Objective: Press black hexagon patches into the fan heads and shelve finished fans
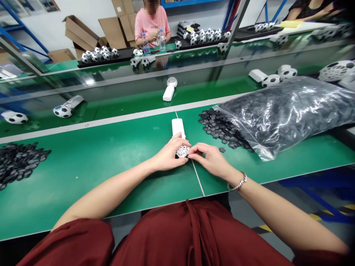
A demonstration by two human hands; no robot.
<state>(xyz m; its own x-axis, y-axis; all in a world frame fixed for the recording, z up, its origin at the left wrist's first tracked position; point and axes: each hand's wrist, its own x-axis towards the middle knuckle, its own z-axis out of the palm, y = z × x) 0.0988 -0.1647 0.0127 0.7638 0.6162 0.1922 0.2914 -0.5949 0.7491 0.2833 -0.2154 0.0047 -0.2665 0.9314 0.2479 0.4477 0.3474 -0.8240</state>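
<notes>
the round head of the small white handheld fan with a honeycomb grille (181,146) is mostly covered by the fingers, so only part of the grille and the long white handle pointing away show; whether a black piece sits under the right fingertips cannot be made out. the big clear plastic bag of small black hexagonal pieces (291,111) is cut off at the right edge, and a second heap of black pieces (19,160) runs off the left edge. loose black pieces (219,125) spill from the bag's mouth onto the green worktable (97,166), and one single black piece (222,149) lies just beside the right hand. beyond the table a green conveyor belt (124,101) carries another white fan (169,88) and football-patterned fans (62,111). a person in a pink shirt (152,24) sits at the far bench. the left hand (168,157) is curled around the fan's head, gripping it from the left. the right hand (210,159), a silver bracelet (238,183) on its wrist, has its fingers pressed together at the grille's right edge, touching it
</notes>
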